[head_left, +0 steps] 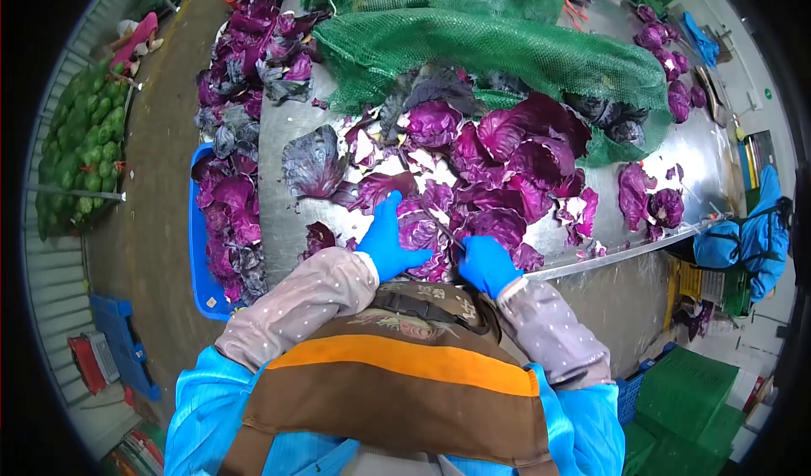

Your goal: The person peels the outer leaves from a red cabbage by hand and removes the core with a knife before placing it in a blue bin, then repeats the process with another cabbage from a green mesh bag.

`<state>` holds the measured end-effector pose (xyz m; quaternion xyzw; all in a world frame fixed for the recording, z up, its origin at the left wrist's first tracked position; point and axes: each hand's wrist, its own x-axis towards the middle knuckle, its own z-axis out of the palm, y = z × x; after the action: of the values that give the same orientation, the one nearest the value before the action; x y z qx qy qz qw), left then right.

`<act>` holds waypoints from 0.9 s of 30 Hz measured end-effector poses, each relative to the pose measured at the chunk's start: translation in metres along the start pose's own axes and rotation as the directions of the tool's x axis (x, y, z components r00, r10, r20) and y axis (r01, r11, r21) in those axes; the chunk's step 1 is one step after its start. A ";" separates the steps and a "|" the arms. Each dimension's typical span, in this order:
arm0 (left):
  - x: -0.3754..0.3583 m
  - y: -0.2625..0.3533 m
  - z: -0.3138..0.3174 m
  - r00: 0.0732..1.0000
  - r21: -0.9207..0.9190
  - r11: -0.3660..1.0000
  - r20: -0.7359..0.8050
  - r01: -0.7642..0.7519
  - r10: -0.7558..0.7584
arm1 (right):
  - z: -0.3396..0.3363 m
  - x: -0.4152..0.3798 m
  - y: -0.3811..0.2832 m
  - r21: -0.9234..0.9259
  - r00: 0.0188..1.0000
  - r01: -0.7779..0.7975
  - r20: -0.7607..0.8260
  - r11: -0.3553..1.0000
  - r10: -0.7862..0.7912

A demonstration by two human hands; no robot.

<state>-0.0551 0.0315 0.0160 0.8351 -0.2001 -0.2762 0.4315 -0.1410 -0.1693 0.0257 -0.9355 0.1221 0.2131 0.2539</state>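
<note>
My left hand point(387, 246), in a blue glove, is curved against the near side of a red cabbage point(416, 231), thumb up and fingers to the right. Closed around a knife, my right hand point(490, 265) sits just right of that cabbage. The thin dark blade point(446, 232) points up and left at the cabbage; the handle is hidden in the glove. Loose purple leaves point(524, 155) are heaped beyond both hands on the metal table point(283, 214). A dark outer leaf point(314, 163) lies flat to the left.
Green mesh sacks point(498, 49) with cabbages stretch across the back of the table. At its left edge stands a blue bin point(199, 256) filled with purple leaves. More red cabbages point(666, 208) lie toward the right. Beyond the aisle, a netted pile of green produce point(89, 151) stands left.
</note>
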 end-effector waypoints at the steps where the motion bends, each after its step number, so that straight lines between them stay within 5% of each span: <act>1: 0.001 -0.003 0.002 1.000 -0.001 1.000 -0.001 -0.004 0.004 | 0.000 0.009 -0.004 -0.053 0.999 -0.052 0.013 0.997 0.053; 6: -0.004 -0.021 0.001 0.988 -0.054 0.987 -0.039 -0.149 0.147 | 0.015 0.065 0.019 0.039 0.989 -0.110 0.101 0.993 0.106; 10: -0.016 -0.035 -0.016 0.973 -0.474 0.860 0.032 -0.188 0.230 | 0.002 0.040 0.029 0.325 0.995 -0.035 0.097 0.945 0.003; 11: -0.022 -0.025 -0.019 0.973 -0.480 0.857 0.027 -0.188 0.228 | 0.006 0.027 0.031 0.465 0.999 0.038 -0.001 0.884 -0.043; 12: -0.019 -0.026 -0.019 0.943 -0.268 0.906 -0.024 -0.326 0.332 | 0.005 0.013 0.025 0.472 0.996 0.041 -0.088 0.881 0.000; 14: -0.013 -0.019 -0.019 0.927 -0.243 0.895 -0.054 -0.374 0.372 | -0.013 -0.013 -0.003 0.519 0.960 0.032 -0.253 0.854 0.118; 16: -0.007 -0.026 -0.022 0.920 -0.225 0.893 -0.081 -0.391 0.383 | -0.003 -0.008 0.019 0.619 0.900 0.196 -0.422 0.760 0.111; 17: -0.007 -0.028 -0.027 0.917 -0.166 0.902 -0.076 -0.399 0.392 | -0.005 -0.013 0.028 0.523 0.938 -0.012 -0.288 0.852 0.191; 19: -0.005 -0.026 -0.045 0.914 -0.110 0.907 -0.041 -0.407 0.405 | -0.013 -0.030 0.025 0.606 0.956 0.029 -0.249 0.795 0.155; 22: -0.006 -0.013 -0.040 0.985 -0.141 0.985 -0.151 -0.103 0.081 | -0.026 -0.040 0.010 0.624 0.948 0.178 -0.316 0.761 0.037; 23: 0.001 -0.023 -0.025 0.963 -0.190 0.973 -0.257 -0.132 0.081 | -0.027 -0.036 -0.001 0.566 0.940 0.222 -0.340 0.794 -0.021; 27: 0.006 -0.032 -0.040 0.980 -0.250 0.949 -0.105 -0.193 0.171 | -0.015 -0.026 -0.032 0.356 0.942 0.265 -0.292 0.896 -0.163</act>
<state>-0.0225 0.0697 0.0067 0.7603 -0.2205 -0.2243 0.5684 -0.1485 -0.1471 0.0628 -0.8932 0.0889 0.0332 0.4395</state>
